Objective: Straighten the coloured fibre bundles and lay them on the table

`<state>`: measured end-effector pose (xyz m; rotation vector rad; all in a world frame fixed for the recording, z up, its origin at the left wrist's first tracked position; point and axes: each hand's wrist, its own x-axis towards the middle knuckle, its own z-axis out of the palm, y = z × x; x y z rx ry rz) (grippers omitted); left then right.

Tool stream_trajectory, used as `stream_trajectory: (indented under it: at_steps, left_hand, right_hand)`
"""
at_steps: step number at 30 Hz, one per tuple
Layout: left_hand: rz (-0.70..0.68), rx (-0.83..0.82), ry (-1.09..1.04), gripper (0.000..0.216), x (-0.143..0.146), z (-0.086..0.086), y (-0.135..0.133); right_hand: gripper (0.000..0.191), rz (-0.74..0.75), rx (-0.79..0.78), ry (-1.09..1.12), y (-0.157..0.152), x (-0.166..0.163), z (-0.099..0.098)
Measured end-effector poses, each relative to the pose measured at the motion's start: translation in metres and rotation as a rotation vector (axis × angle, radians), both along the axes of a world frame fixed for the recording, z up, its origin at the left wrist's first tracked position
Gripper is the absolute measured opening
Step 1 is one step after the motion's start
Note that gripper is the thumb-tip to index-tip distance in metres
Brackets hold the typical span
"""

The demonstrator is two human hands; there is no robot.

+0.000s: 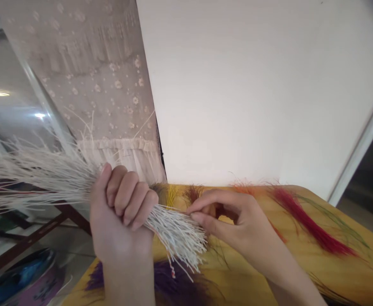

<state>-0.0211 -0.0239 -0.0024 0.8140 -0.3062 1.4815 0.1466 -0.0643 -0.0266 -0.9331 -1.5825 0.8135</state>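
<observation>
Through the left hand (122,208), white fibres (176,233) slant down rightward.

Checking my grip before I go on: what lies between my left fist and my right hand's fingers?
In the head view, a bundle of white strands runs from your left fist to your right hand's fingers.

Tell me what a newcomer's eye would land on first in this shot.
A thick bundle of white fibres fans out across the left of the view, clenched in the left hand. The right hand pinches strands at its lower end, above a yellow wooden table. On that table, a vivid red fibre bunch lies at the right and a purple fibre bunch at the bottom edge.
</observation>
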Motion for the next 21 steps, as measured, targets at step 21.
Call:
stream_trajectory:
  at_steps: [21]
  left_hand:
    - [-0.034,-0.018,-0.021,0.039,0.003,-0.002,-0.006]
  right_hand:
    - [0.005,-0.063,0.074,0.023,0.0,-0.006,-0.002]
